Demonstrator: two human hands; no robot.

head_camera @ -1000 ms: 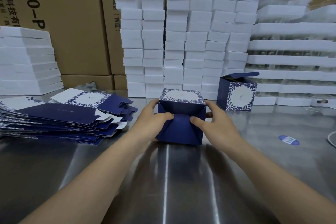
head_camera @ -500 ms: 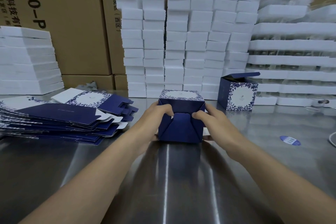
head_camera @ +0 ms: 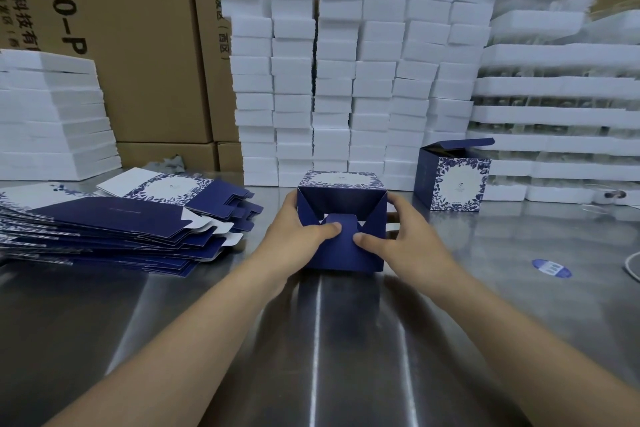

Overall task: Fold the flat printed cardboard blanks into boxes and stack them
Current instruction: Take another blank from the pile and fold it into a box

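My left hand and right hand clasp the box, thumbs pressing its near flap; bare table nearer me.

white foam blocks stand in tall columns at the back of the steel table. to their right lie longer white foam trays in layers, and a lower foam stack sits at far left. brown cartons with black print rise behind. a blue oval sticker lies on the table at right, near a white cable at the edge.
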